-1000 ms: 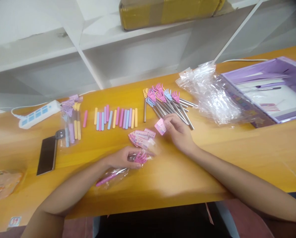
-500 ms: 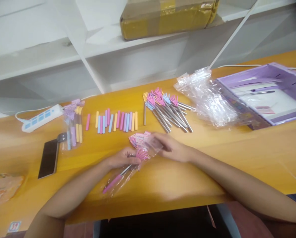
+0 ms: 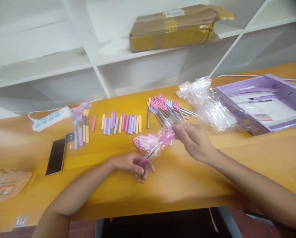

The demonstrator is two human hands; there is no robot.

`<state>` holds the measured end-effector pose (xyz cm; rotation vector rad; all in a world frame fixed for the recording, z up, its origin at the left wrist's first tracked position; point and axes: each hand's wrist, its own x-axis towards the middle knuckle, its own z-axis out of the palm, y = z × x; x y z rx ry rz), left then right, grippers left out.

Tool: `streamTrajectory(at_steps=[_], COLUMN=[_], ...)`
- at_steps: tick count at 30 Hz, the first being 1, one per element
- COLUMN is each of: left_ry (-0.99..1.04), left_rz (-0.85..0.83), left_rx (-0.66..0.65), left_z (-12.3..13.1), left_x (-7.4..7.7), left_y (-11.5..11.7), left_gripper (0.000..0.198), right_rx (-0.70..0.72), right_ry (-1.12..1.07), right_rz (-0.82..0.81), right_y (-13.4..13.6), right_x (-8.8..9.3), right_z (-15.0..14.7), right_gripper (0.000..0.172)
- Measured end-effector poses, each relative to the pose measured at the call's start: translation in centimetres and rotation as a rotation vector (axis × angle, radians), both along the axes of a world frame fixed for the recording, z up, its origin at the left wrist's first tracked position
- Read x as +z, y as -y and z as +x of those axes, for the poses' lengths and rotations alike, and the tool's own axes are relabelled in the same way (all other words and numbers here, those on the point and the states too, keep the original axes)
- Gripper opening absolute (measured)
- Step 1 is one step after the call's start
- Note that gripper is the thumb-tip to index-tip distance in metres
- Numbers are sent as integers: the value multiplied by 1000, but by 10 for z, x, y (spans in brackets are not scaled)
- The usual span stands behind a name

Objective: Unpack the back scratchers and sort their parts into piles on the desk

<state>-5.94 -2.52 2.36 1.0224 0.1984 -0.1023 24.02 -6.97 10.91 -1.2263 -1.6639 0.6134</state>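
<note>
A pink back scratcher (image 3: 152, 152) in a clear plastic bag slants up to the right between my hands. My left hand (image 3: 135, 165) curls loosely around its pink handle, some fingers apart. The top of the bag, by the pink claw, is pinched in my right hand (image 3: 194, 140). Just behind lie small pink printed cards (image 3: 145, 142). Farther back is a pile of back scratchers (image 3: 163, 107) with steel rods and pink, blue and yellow claws. Coloured handle sleeves (image 3: 123, 123) form a row to the left of it.
Clear plastic bags (image 3: 212, 105) lie beside an open purple box (image 3: 258, 127) at the right. Bagged back scratchers (image 3: 80, 129), a phone (image 3: 55, 157) and a power strip (image 3: 52, 118) sit on the left. A cardboard box (image 3: 172, 33) rests on the shelf above.
My right hand has moved up and right, drawing the bag's top with it. My left hand has shifted from below the claw to the handle. The camera view has moved slightly.
</note>
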Motion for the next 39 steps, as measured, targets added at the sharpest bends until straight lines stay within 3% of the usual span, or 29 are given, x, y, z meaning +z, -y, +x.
streamTrajectory(at_steps=[4, 6, 10, 12, 15, 17, 21, 25, 27, 29, 34, 36, 39], left_ry=[-42, -42, -76, -89, -88, -95, -120, -137, -120, -109, -117, -120, -89], left_rz=[74, 142, 272, 257, 217, 220, 128, 84, 57, 33, 8, -21, -39], left_rx=[5, 26, 117, 123, 132, 155, 159, 171, 171, 163, 188, 184, 179], left_z=[0, 1, 4, 5, 5, 5, 3, 3, 3, 4, 4, 3, 1], left_x=[-1, 2, 11, 13, 11, 8, 4, 4, 5, 6, 7, 6, 3], left_y=[-1, -1, 0, 1, 3, 5, 6, 5, 4, 3, 3, 3, 2], left_gripper=[54, 52, 55, 56, 58, 58, 53, 53, 53, 54, 51, 48, 47], right_rx=[-128, -153, -230, -102, 289, 335, 24, -332, -576, -724, -720, -720, -793], right_ry=[101, 107, -185, -328, -274, -228, -279, -312, -211, -22, 339, 388, 409], right_rz=[237, 279, 308, 203, -103, -172, -18, 27, -32, -188, -495, -465, -236], right_y=[10, 11, 1, -7, -21, -32, -59, -87, -100, -111, -135, -140, -139], right_x=[37, 49, 58, 57, 53, 52, 61, 64, 55, 39, -1, -6, 2], right_z=[6, 7, 9, 7, 0, 1, 42, 133, 176, 207, 221, 218, 215], right_gripper=[48, 46, 45, 37, 33, 32, 20, 22, 31, 34, 25, 28, 30])
